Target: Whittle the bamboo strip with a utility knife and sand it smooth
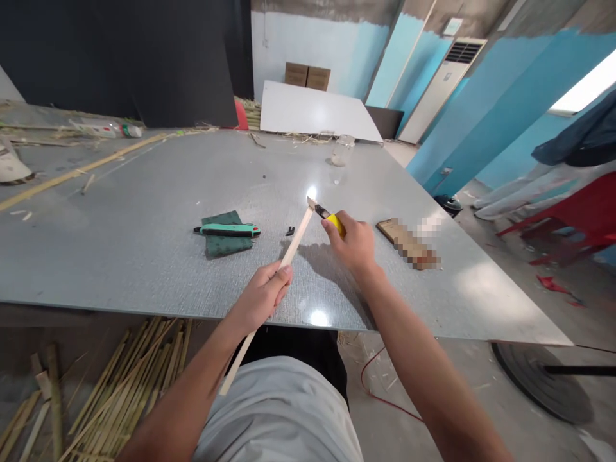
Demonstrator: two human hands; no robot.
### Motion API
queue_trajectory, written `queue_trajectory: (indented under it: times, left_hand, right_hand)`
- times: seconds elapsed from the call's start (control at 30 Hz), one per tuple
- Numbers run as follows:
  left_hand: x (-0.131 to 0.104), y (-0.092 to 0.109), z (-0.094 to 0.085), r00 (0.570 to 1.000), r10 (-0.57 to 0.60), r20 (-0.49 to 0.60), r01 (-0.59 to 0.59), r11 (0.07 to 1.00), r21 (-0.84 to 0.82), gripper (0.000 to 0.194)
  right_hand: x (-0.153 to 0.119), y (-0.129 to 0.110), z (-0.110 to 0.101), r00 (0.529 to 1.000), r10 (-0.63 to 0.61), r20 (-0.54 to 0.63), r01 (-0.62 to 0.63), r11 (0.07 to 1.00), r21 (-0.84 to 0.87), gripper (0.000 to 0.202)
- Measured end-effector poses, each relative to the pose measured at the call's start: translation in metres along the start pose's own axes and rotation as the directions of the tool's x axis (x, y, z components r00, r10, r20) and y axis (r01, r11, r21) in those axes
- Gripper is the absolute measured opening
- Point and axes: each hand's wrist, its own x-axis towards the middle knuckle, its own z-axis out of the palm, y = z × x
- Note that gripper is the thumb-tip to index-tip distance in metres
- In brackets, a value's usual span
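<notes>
My left hand (268, 289) is closed round a pale, flat bamboo strip (297, 240), which slants from my lap up over the table. In my right hand (355, 242) is a yellow utility knife (335, 224); its blade meets the strip's far end. Left of the strip, a green-and-black cutter (230, 230) lies across a dark green sandpaper sheet (226, 249). Between that cutter and the strip sits a small black piece (290, 231). A phone-like flat object (402, 240), partly blurred out, rests to the right of my right hand.
The grey table (168, 186) has its near edge against my body. Toward the back stand a clear jar (342, 151) and a white board (312, 109). A plastic bottle (113, 129) lies far left. Bamboo strips (139, 378) are piled below the table, and red chairs (572, 212) stand at right.
</notes>
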Motion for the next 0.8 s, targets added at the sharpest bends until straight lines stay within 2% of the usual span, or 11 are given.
queue_trajectory:
  times: [0.17,0.27,0.33,0.4,0.47,0.5,0.57,0.63,0.73,0.8]
  left_hand:
    - [-0.001,0.005,0.001,0.999,0.011,0.042,-0.009,0.999,-0.046,0.047]
    - [-0.012,0.008,0.004,0.982,-0.063,0.179,0.050,0.995,0.081,0.051]
    - [-0.018,0.008,0.004,0.982,-0.061,0.181,0.046,0.995,0.088,0.052]
    - [-0.017,0.006,0.002,0.996,-0.025,0.083,0.033,0.995,-0.098,0.051]
    - [-0.012,0.003,-0.001,1.000,-0.014,0.019,0.018,0.966,-0.260,0.048]
    - [-0.009,0.002,-0.003,1.000,-0.015,0.011,0.017,0.958,-0.286,0.047]
    - [-0.005,0.000,-0.003,1.000,-0.007,-0.003,0.006,0.967,-0.255,0.048]
    - [-0.005,-0.003,-0.002,1.000,0.018,-0.025,-0.023,0.979,-0.202,0.050]
    - [-0.010,-0.005,0.002,0.996,0.051,-0.075,-0.064,0.982,-0.176,0.049]
    - [-0.011,-0.005,0.003,0.995,0.031,-0.090,-0.047,0.983,-0.177,0.048]
  right_hand:
    - [0.003,0.000,0.004,0.999,0.035,0.005,-0.035,0.999,-0.022,0.046]
    - [0.012,0.018,-0.002,0.973,0.230,-0.014,-0.229,0.972,0.060,0.044]
    - [0.016,0.031,-0.006,0.938,0.332,-0.101,-0.326,0.942,0.073,0.042]
    - [0.016,0.035,-0.007,0.942,0.298,-0.154,-0.292,0.955,0.057,0.040]
    - [0.013,0.028,-0.002,0.974,0.211,-0.080,-0.203,0.975,0.094,0.041]
    - [0.010,0.022,0.001,0.987,0.159,-0.018,-0.156,0.980,0.127,0.042]
    - [0.005,0.008,0.007,0.994,0.064,0.091,-0.080,0.978,0.192,0.043]
    - [0.001,-0.001,0.011,0.989,0.010,0.147,-0.044,0.972,0.231,0.045]
    - [-0.002,-0.003,0.010,0.987,-0.017,0.158,-0.026,0.963,0.267,0.049]
    - [-0.003,0.000,0.008,0.989,-0.030,0.144,-0.014,0.956,0.293,0.050]
